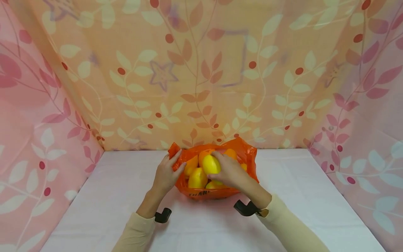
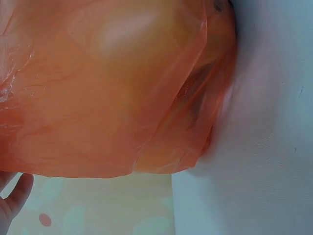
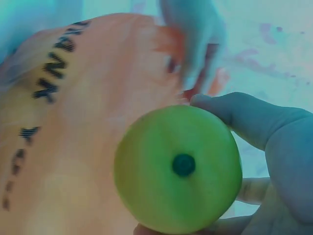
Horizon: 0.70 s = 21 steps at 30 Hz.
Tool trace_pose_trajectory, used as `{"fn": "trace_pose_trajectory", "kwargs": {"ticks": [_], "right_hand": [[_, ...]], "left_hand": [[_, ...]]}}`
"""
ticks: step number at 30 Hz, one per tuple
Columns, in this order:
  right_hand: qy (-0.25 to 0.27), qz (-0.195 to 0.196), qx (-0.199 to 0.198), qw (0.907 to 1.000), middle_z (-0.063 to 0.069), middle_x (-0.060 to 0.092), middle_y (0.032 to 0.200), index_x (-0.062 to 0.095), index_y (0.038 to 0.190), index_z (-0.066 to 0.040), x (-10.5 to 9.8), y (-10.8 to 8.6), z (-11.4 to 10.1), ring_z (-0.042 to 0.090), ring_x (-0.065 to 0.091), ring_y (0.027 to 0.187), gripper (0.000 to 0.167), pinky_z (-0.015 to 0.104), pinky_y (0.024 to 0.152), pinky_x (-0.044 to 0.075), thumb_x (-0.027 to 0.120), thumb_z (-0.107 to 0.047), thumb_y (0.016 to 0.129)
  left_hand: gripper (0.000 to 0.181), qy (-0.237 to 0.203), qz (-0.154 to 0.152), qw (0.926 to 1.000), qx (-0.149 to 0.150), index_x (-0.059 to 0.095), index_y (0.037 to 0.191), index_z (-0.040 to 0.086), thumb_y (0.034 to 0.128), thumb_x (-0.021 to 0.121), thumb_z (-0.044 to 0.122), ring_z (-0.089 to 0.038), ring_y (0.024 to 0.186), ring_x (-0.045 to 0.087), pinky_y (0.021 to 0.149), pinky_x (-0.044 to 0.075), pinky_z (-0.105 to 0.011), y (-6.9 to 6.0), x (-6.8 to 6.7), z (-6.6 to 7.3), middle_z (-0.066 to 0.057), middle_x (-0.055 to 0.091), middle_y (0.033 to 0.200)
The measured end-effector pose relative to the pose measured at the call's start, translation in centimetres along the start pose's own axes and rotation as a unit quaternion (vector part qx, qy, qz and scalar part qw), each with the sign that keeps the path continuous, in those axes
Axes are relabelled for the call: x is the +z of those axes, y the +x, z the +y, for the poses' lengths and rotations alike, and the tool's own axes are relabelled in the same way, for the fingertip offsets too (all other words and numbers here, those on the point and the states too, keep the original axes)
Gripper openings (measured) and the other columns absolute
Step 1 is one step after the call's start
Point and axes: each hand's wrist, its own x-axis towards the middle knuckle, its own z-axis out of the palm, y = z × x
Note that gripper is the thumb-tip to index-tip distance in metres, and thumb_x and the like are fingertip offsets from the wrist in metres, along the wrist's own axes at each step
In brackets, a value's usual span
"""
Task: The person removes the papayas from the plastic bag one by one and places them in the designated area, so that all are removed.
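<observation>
An orange plastic bag (image 1: 206,195) with dark lettering lies on the table with its mouth spread wide. Inside are several smooth yellow and orange mango-like fruits, among them a yellow one (image 1: 197,179) at the front. My right hand (image 1: 231,171) holds a yellow mango-like fruit (image 1: 211,164) over the bag's mouth, thumb and fingers around its sides. A dark round stem spot marks the end of this fruit (image 3: 181,166) in the right wrist view. At the bag's left rim, my left hand (image 1: 165,174) grips the plastic; its fingertips are partly hidden by the film.
A white-covered table (image 1: 119,196) carries the bag near its back edge. Floral curtains hang behind (image 1: 201,70) and on both sides. Dark camera mounts (image 1: 247,208) sit at both wrists, close to the tabletop.
</observation>
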Motion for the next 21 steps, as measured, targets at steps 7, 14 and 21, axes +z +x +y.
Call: {"fn": "trace_pose_trajectory", "kwargs": {"ticks": [7, 14, 21], "right_hand": [[-0.006, 0.014, -0.053, 0.9985, 0.006, 0.060, 0.127, 0.045, 0.141, -0.017, -3.6, -1.4, -1.9, 0.026, 0.057, 0.104, 0.073, 0.042, 0.086, 0.054, 0.077, -0.039, 0.080], [0.015, 0.021, -0.082, 0.9963, 0.004, 0.059, 0.128, 0.044, 0.142, -0.018, -6.7, -2.2, -2.0, 0.023, 0.059, 0.100, 0.072, 0.039, 0.082, 0.054, 0.077, -0.039, 0.081], [0.038, 0.037, -0.079, 0.9955, 0.009, 0.059, 0.127, 0.042, 0.143, -0.019, -9.2, -2.1, -1.1, 0.028, 0.059, 0.099, 0.073, 0.041, 0.080, 0.056, 0.077, -0.035, 0.082]], "left_hand": [[0.050, 0.009, 0.003, 0.9999, 0.011, 0.061, 0.130, 0.001, 0.0848, 0.075, 0.016, -0.036, 0.107, 0.062, 0.089, 0.056, -0.047, 0.4, 0.0, 0.2, -0.024, 0.063, 0.123], [0.049, 0.015, 0.000, 0.9998, 0.014, 0.062, 0.131, 0.003, 0.0854, 0.074, 0.016, -0.034, 0.101, 0.063, 0.086, 0.058, -0.044, 0.3, 0.1, 0.4, -0.023, 0.065, 0.118], [0.048, 0.021, 0.004, 0.9995, 0.021, 0.062, 0.130, 0.003, 0.0848, 0.075, 0.015, -0.034, 0.100, 0.063, 0.086, 0.058, -0.044, 0.5, 0.1, 0.5, -0.024, 0.066, 0.117]]}}
